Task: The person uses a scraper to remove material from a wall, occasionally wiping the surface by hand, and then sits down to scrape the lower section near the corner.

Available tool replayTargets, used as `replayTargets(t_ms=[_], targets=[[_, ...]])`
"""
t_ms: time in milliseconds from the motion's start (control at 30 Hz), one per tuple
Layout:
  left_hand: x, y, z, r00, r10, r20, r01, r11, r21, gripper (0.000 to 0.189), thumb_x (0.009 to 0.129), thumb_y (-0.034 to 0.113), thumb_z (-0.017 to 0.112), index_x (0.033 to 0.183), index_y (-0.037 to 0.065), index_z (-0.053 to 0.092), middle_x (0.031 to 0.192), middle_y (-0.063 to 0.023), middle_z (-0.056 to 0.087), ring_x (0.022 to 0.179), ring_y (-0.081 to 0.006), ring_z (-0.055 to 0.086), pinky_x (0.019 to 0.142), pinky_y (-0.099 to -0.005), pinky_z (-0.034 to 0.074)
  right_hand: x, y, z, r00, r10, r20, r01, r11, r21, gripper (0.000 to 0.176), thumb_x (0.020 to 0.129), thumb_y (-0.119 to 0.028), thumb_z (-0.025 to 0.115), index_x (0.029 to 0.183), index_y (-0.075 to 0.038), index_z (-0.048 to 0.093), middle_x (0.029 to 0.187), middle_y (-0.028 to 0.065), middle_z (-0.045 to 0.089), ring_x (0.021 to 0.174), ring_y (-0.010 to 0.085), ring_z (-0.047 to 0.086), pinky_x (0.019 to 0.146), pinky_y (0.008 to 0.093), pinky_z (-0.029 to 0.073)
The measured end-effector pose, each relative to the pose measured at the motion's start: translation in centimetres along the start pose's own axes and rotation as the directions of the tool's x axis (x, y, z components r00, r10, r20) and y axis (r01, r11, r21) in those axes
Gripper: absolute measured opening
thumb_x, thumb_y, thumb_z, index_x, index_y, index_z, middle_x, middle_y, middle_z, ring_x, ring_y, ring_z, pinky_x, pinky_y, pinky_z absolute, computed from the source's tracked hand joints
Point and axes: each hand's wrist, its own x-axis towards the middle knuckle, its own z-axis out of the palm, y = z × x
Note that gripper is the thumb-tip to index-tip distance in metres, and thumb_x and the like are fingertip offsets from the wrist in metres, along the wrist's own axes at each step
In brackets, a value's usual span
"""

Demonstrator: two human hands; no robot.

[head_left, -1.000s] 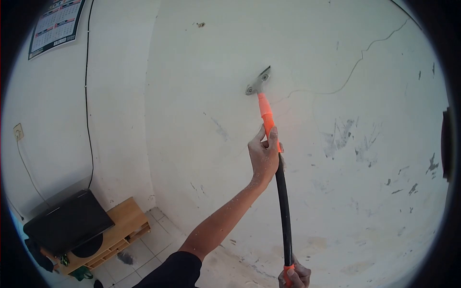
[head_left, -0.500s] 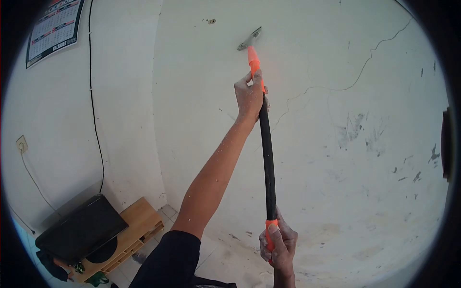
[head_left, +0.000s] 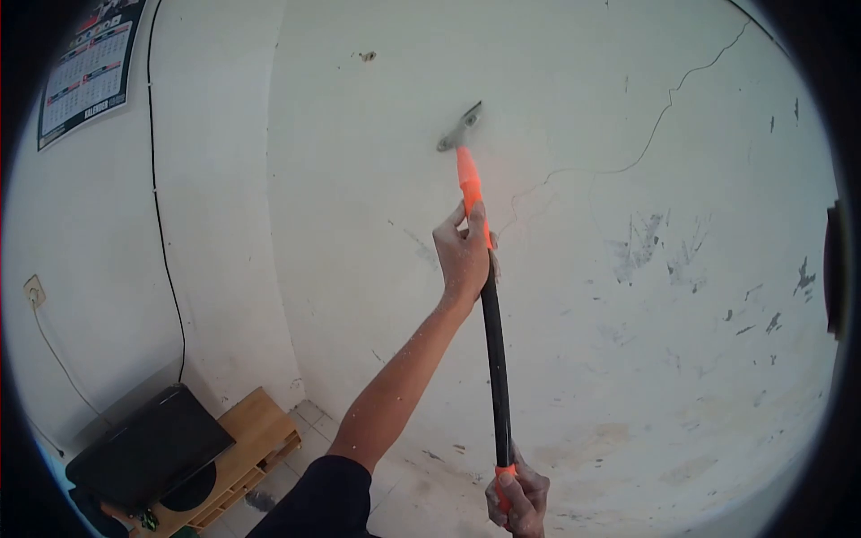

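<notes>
Across the view spreads a pale, scuffed wall (head_left: 359, 269), with a thin crack (head_left: 592, 171) winding down it from the upper right, and at the lower left a dark television (head_left: 148, 448) sits on a low wooden stand (head_left: 247, 421). The long-handled scraper (head_left: 495, 359) stands nearly upright in front of the wall, its top leaning slightly left. The left hand (head_left: 462, 260) is near its top, thumb and fingers closed around the orange neck (head_left: 466, 170); the right hand (head_left: 529, 493) is at the bottom, fingers wrapped around the orange end grip (head_left: 504, 502). That wide spacing looks sound: the upper hand can steer and press while the lower one sets the handle's angle and gives the push. The blade head (head_left: 460, 130) slants up to the right and appears to meet the wall, though the contact is too small to be sure of. A low, even angle, with pressure along the full edge, should keep its corners from gouging; light strokes would suit the small chipped hole (head_left: 368, 56) above, where an edge could catch.
</notes>
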Motion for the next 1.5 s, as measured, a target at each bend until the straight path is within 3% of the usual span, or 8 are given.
replayTargets(t_ms=[333,433,600,700,800,1067,1100,1500], targets=[[0.4,-0.9,-0.8,0.996,0.074,-0.04,-0.072,0.996,0.051,0.052,0.106,0.034,0.054,0.139,-0.006,0.054,0.059,-0.003,0.052,0.035,-0.0119,0.045,0.034,-0.03,0.037,1.3,-0.1,0.2,0.991,0.115,-0.063,-0.114,0.993,0.008,0.024,0.108,-0.026,0.055,0.093,-0.008,0.059,0.057,-0.0042,0.043,0.04,0.0028,0.036,0.035,0.0217,0.029],[3.3,1.3,-1.3,0.997,0.033,-0.075,-0.03,0.999,0.039,0.052,0.106,0.034,0.054,0.139,-0.006,0.055,0.059,-0.0033,0.052,0.035,-0.0119,0.046,0.034,-0.0301,0.037,4.0,-1.5,1.5,0.972,0.231,-0.031,-0.231,0.973,0.005,0.063,0.104,-0.02,0.055,0.156,0.006,0.031,0.059,0.0032,0.048,0.039,0.0079,0.041,0.036,0.0244,0.031],[2.4,-0.5,-3.0,0.998,0.023,-0.055,-0.019,0.997,0.069,0.05,0.105,0.036,0.058,0.138,-0.002,0.056,0.061,-0.0054,0.055,0.035,-0.0134,0.047,0.031,-0.0295,0.039,2.6,0.6,2.0,0.981,0.192,-0.007,-0.192,0.98,0.049,0.06,0.104,-0.017,0.055,0.155,0.005,0.036,0.059,0.0028,0.047,0.041,0.0076,0.042,0.036,0.0249,0.032],[1.0,-0.5,-3.2,0.999,0.011,-0.051,-0.009,0.999,0.035,0.048,0.105,0.035,0.058,0.135,-0.002,0.057,0.06,-0.0055,0.054,0.034,-0.0135,0.047,0.03,-0.0303,0.038,1.6,2.0,0.9,0.995,0.101,0.028,-0.102,0.993,0.052,0.025,0.109,-0.025,0.054,0.092,-0.007,0.058,0.056,-0.0049,0.041,0.04,0.0029,0.036,0.036,0.0214,0.03],[3.9,0.1,-3.5,0.998,0.028,-0.061,-0.024,0.998,0.052,0.049,0.105,0.037,0.058,0.132,-0.003,0.058,0.059,-0.0056,0.054,0.035,-0.0132,0.048,0.03,-0.0305,0.038,4.0,0.1,2.9,0.979,0.198,-0.055,-0.199,0.98,-0.013,0.059,0.104,-0.015,0.055,0.155,0.006,0.035,0.059,0.0027,0.048,0.041,0.0077,0.042,0.036,0.0247,0.032],[3.3,0.6,-5.6,0.997,-0.004,-0.073,0.009,0.998,0.061,0.051,0.105,0.037,0.057,0.134,-0.006,0.056,0.059,-0.0043,0.053,0.032,-0.0129,0.045,0.03,-0.0308,0.036,4.0,1.4,4.6,0.969,0.239,-0.064,-0.24,0.97,-0.023,0.057,0.106,-0.022,0.056,0.153,0.005,0.039,0.06,0.0021,0.048,0.04,0.0066,0.04,0.037,0.0237,0.033],[2.9,0.1,-5.8,0.997,-0.001,-0.072,0.005,0.999,0.048,0.051,0.105,0.037,0.056,0.134,-0.006,0.057,0.058,-0.0044,0.053,0.032,-0.0134,0.046,0.03,-0.0308,0.036,4.2,1.8,4.8,0.998,0.042,-0.043,-0.047,0.992,-0.117,0.024,0.108,-0.026,0.055,0.103,-0.005,0.064,0.057,-0.0052,0.041,0.041,0.0028,0.036,0.037,0.0213,0.03],[4.9,0.8,-8.6,0.994,-0.008,-0.106,0.016,0.997,0.079,0.042,0.103,0.038,0.06,0.113,-0.003,0.062,0.059,-0.0062,0.055,0.035,-0.0133,0.047,0.03,-0.0316,0.038,5.5,2.6,6.9,0.961,0.272,-0.038,-0.272,0.962,0.009,0.059,0.105,-0.021,0.057,0.155,0.004,0.038,0.061,0.0009,0.047,0.043,0.0063,0.041,0.037,0.0233,0.032]])
